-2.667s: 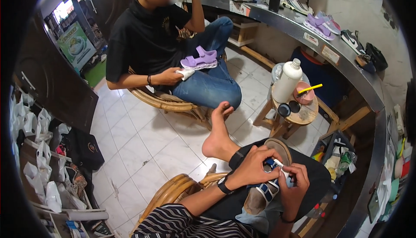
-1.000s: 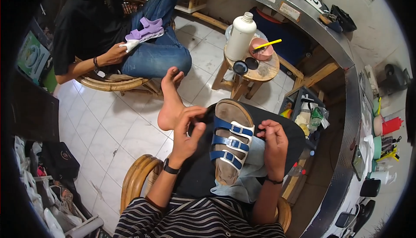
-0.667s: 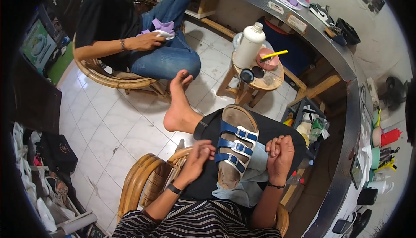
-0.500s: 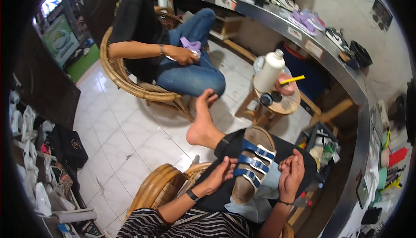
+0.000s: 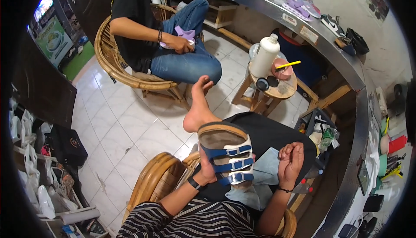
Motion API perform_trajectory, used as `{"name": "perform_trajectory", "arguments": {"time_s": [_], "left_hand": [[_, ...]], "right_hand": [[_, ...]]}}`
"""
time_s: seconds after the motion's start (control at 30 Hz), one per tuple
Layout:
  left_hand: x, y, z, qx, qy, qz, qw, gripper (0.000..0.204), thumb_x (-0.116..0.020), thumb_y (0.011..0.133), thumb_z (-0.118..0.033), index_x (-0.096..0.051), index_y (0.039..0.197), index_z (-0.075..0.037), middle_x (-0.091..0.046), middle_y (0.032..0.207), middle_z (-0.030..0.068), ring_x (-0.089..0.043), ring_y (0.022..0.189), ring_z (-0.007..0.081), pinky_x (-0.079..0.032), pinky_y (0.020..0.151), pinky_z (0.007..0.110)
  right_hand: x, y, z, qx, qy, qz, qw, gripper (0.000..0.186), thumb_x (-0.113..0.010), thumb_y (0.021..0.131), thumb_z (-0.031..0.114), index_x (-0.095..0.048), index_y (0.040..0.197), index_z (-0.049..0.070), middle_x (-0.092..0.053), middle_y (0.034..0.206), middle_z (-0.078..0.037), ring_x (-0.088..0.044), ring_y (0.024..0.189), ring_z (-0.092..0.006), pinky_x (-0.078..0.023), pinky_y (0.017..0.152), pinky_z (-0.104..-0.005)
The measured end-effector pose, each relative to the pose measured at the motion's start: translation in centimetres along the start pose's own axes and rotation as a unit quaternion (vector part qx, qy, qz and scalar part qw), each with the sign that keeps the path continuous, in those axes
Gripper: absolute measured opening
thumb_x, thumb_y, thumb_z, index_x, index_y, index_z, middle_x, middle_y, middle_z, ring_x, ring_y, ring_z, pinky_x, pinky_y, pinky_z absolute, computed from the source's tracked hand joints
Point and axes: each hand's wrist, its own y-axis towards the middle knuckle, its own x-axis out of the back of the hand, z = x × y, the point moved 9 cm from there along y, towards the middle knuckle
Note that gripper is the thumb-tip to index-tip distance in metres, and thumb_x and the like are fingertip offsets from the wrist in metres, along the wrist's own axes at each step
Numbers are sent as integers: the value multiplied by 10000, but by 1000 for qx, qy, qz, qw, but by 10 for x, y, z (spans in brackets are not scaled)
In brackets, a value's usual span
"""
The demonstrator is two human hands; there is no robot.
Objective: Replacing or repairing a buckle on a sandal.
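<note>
Head view, looking down. A sandal (image 5: 225, 155) resting on the lap, toe end pointing away, heel end near the striped shirt (image 5: 195, 220). Tan, worn footbed with a rounded front rim; three dark blue straps across it, each with a pale rectangular buckle, over white side pieces. Left hand (image 5: 207, 168) pressed against the sandal's left edge, beside the lower two straps; fingers tucked behind or under the sole, so whether clamped on it or merely laid against it cannot be told. Black watch band on that wrist. Right hand (image 5: 291, 162) apart from the sandal, off its right edge, resting on the black trouser leg (image 5: 268, 136); fingers curled loosely inward, tips together, holding nothing visible. Thin dark band at that wrist. Pale blue cloth (image 5: 264, 173) lying between sandal and right hand, soft and creased. Bare foot (image 5: 198, 108) stretched out past the sandal's toe, over white glazed floor tiles (image 5: 130, 125).

Woven rattan armchair (image 5: 160, 181) below, glossy curved cane. Opposite, another person in a black top and jeans seated in a second rattan chair (image 5: 112, 60), hands on a purple sandal (image 5: 185, 34). Small round wooden stool (image 5: 277, 86) to the right, carrying a white plastic bottle (image 5: 265, 56), a pink bowl with a yellow stick (image 5: 284, 66) and two dark lids. Long grey counter (image 5: 346, 64) curving along the right, shoes lined along its far edge.
</note>
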Motion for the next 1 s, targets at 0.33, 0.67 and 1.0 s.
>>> {"name": "perform_trajectory", "arguments": {"time_s": [0.33, 0.67, 1.0], "left_hand": [[-66, 10, -126, -235, 310, -8, 921, 1305, -489, 686, -989, -222, 1643, -143, -336, 1652, 154, -365, 1504, 323, -265, 1254, 514], [-129, 96, -156, -293, 34, -34, 955, 1091, -357, 843, -926, -383, 1555, -100, -474, 1534, 119, -467, 1370, 325, -316, 1206, 527], [-135, 195, -139, -281, -37, 32, 958, 1022, -544, 800, -887, -475, 1439, -93, -491, 1468, 97, -448, 1357, 279, -340, 1181, 517]], "right_hand": [[14, -10, -9, -37, -72, 14, 997, 285, -546, 1090, 312, -575, 1062, 29, -610, 881, -73, -574, 689, -181, -492, 660, -314], [-105, 82, 57, 90, -235, 193, 949, 700, -603, 968, 200, -304, 1590, 81, -302, 1652, -203, -321, 1527, -364, -409, 1140, -488], [-145, 185, 20, 38, -191, 250, 949, 1150, -862, 792, 409, -157, 1649, 108, -306, 1624, -205, -376, 1473, -316, -337, 1191, -416]]}}
